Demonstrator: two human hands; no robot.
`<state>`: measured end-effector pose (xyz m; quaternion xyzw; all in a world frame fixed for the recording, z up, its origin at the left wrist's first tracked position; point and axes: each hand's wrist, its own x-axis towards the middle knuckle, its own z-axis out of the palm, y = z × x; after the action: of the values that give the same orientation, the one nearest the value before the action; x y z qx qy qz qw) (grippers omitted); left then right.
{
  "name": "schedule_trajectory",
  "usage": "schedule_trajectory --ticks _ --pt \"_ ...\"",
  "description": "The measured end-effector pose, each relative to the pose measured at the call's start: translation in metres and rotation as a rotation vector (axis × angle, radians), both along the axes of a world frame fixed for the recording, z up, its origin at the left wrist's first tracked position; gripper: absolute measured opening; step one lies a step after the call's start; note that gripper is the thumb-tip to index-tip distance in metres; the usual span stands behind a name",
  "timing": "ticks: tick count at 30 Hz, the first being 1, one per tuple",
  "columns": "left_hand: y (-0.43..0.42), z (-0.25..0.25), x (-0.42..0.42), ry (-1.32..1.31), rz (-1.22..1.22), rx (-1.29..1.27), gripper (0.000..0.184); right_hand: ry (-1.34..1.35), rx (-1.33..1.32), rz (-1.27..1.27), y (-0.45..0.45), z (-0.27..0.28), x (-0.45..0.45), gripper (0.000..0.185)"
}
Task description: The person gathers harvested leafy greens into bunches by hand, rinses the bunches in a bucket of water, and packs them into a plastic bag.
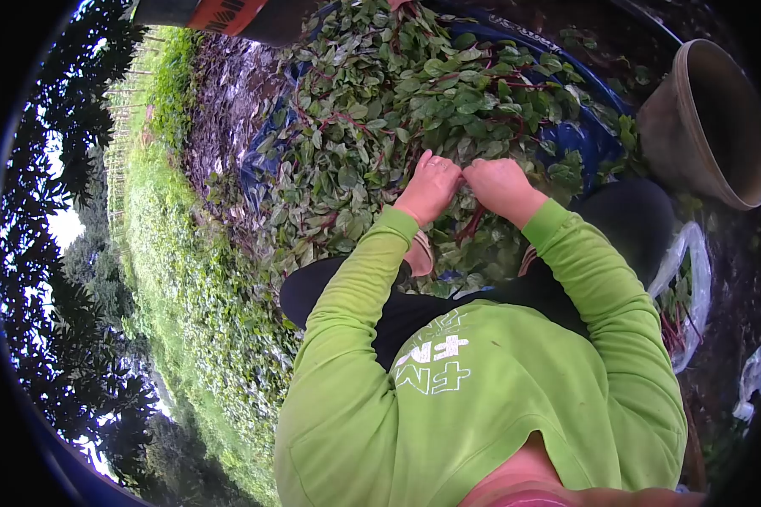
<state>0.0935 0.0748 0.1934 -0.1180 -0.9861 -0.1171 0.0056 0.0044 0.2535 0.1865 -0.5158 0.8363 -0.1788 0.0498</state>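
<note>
Left hand (429, 188) and right hand (500, 184) are pinching narrow, hold unclear; plenty's left, green red-stemmed leafy shoots (347, 127) nearing the blue plastic sheet (598, 135) edges.

Leaves (347, 173), 12 o'clock: mid to dark green, the heap mottled with paler grey-green. Stems (473, 223) among them wine red. Sheet (596, 139), 2 and 10 o'clock: deep glossy blue. Container (281, 21), 11 o'clock: dark grey, with orange-red panel (245, 24) and black letters (226, 15). Bucket (666, 127), 2 o'clock: plain dull grey-brown. Plastic bag (698, 287), 3 o'clock: translucent, whitish. Sweatshirt (533, 372), 6 o'clock: lime green; white lettering (451, 345), part filled, part outlined. Trousers (630, 211), 3 and 8 o'clock: black. Field (169, 228), 9 o'clock: bright yellow-green, speckled pale. Trees (51, 287), outer 9 o'clock: near-black against white sky (66, 226); backlit, so true shade uncertain.
</note>
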Motion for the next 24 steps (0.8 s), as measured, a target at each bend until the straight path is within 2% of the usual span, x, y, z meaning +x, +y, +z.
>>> schedule_trajectory --ticks 2,3,7,10,12,14,16,17,19,21,22,23,24 --pt "-0.008 0.002 0.012 0.0 -0.027 0.031 0.016 -0.069 -0.025 0.024 0.006 0.006 -0.002 0.01" --pt "-0.015 0.007 0.019 0.07 -0.067 -0.022 0.018 -0.087 -0.022 0.042 0.006 0.01 -0.002 0.011" --pt "-0.06 0.027 0.042 -0.005 -0.134 -0.188 0.019 -0.164 -0.137 0.093 0.003 0.017 0.002 0.013" --pt "-0.084 0.038 0.046 0.06 -0.274 -0.259 0.017 -0.157 -0.174 0.119 -0.003 0.021 0.011 0.016" --pt "-0.116 0.044 0.062 -0.078 -0.169 -0.433 0.017 -0.17 -0.115 0.085 -0.001 0.028 0.006 0.016" --pt "-0.167 0.041 0.089 -0.271 -0.026 -0.602 0.027 -0.157 -0.083 0.036 0.001 0.025 -0.005 0.016" --pt "-0.205 0.056 0.138 -0.637 0.455 -0.957 0.035 -0.133 -0.066 -0.001 0.009 0.017 -0.01 0.016" --pt "-0.205 0.121 0.143 -0.792 0.651 -0.602 0.039 -0.134 -0.083 -0.028 0.01 0.02 -0.012 0.015" --pt "-0.186 0.153 0.137 -0.925 0.841 -0.313 0.045 -0.123 -0.098 -0.06 0.007 0.015 -0.013 0.015" --pt "-0.167 0.061 0.129 -0.896 0.888 -0.499 0.051 -0.129 -0.082 -0.049 0.0 0.012 -0.005 0.014" --pt "-0.191 0.012 0.12 -1.014 0.595 -0.056 0.065 -0.122 -0.072 -0.043 -0.005 0.013 -0.002 0.014" --pt "-0.158 -0.001 0.105 -1.012 0.872 0.619 0.083 -0.109 -0.059 -0.038 -0.008 0.013 0.001 0.013" --pt "-0.088 0.049 0.07 -1.027 0.973 1.033 0.099 -0.093 -0.044 -0.034 -0.01 0.013 0.002 0.013"
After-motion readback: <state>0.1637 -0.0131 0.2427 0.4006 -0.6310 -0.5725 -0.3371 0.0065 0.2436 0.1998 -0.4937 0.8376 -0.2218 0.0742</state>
